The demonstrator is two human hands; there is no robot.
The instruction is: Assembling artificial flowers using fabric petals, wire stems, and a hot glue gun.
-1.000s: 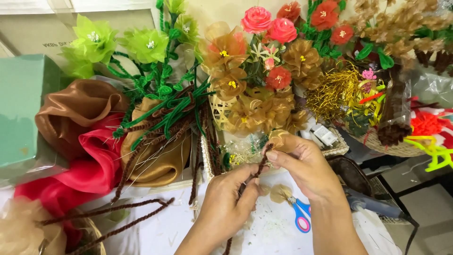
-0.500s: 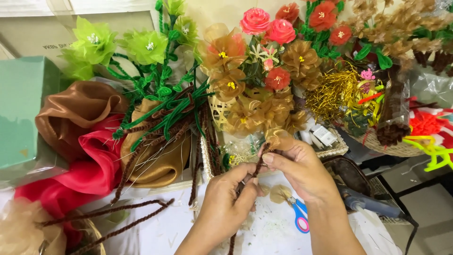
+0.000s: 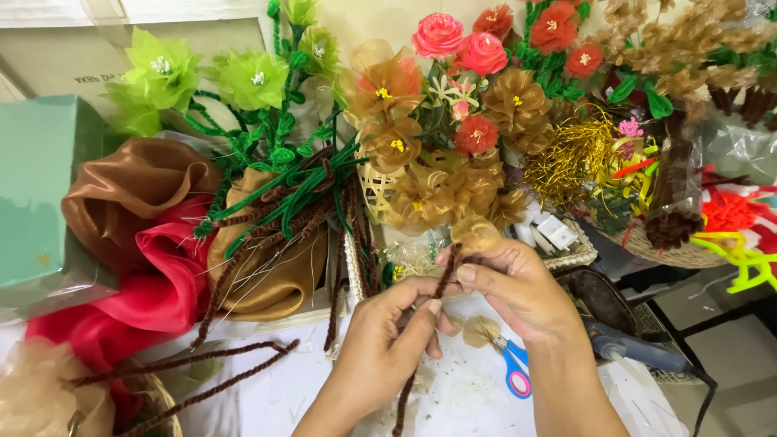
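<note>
Head view: a person is working a brown chenille stem [image 3: 443, 279] between both hands above a white, scrap-strewn tabletop [image 3: 307, 388], at what looks like the stage of binding a sheer tan fabric petal [image 3: 475, 233] to the stem's upper end. The left hand [image 3: 384, 340] is curling closed around the stem's middle, thumb and forefinger pinching it, while the right hand [image 3: 518, 283] is closing its fingertips on the stem near the top, just under the petal. Blue-handled scissors [image 3: 511, 368] are lying on the table below the right wrist, beside a loose tan petal [image 3: 481, 330], with a glue gun [image 3: 639, 352] off to the right. The next move probably calls for a steady left-hand pinch while the right fingers turn the stem tight without crushing the thin fabric.
</note>
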